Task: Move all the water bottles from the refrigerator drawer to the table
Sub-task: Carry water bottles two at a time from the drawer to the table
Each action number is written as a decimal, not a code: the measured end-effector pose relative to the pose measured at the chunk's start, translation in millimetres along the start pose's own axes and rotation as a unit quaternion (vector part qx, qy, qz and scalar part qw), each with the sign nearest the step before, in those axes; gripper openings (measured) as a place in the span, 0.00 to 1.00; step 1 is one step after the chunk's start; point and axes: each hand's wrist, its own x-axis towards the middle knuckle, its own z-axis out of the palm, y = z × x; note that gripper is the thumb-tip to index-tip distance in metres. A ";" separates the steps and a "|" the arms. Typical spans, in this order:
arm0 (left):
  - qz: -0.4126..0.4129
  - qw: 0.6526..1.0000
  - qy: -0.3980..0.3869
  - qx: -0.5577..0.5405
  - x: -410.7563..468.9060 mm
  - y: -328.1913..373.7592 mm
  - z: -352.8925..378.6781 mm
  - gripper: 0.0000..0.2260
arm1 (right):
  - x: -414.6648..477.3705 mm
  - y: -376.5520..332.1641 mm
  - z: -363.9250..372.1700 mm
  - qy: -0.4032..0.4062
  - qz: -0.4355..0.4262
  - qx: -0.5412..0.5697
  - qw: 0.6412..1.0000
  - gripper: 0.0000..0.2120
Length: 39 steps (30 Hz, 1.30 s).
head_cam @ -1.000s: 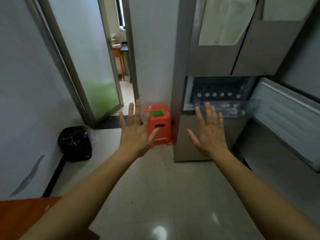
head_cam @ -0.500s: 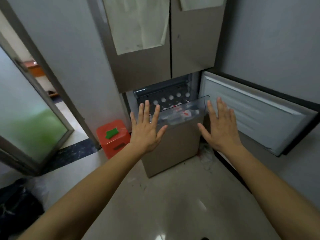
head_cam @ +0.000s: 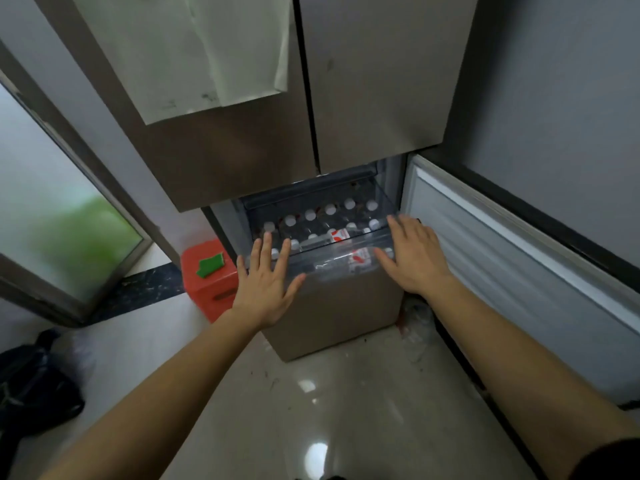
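The grey refrigerator (head_cam: 374,98) stands ahead with its lower right door (head_cam: 512,258) swung open. A clear plastic drawer (head_cam: 322,254) is pulled out and holds several water bottles (head_cam: 330,210) with white caps; two lie flat near the front with red-and-white labels (head_cam: 360,259). My left hand (head_cam: 265,289) is spread flat in front of the drawer's left front corner. My right hand (head_cam: 414,256) is spread over the drawer's right front corner. Both hands hold nothing. The table is out of view.
A red plastic stool (head_cam: 211,282) with a green item on top stands left of the fridge. A black bag (head_cam: 34,386) lies on the floor at lower left. A frosted glass door (head_cam: 52,209) is at the left. The glossy floor (head_cam: 311,403) lies below my arms.
My view has swung from the doorway toward the fridge and come closer. Both hands, still spread, have reached forward to the front of the drawer.
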 end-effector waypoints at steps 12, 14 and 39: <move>0.019 0.994 -0.061 -0.091 138.3 -11.4 47.2 0.30 | 136.8 23.4 49.6 -0.222 0.003 0.086 0.971 0.25; 0.034 0.990 -0.085 -0.107 166.4 -12.7 57.9 0.29 | 154.7 24.5 56.1 -0.272 0.019 0.100 0.957 0.22; 0.027 0.963 -0.268 0.029 248.5 -23.8 119.5 0.40 | 238.7 27.8 130.7 -0.586 0.077 0.007 0.806 0.48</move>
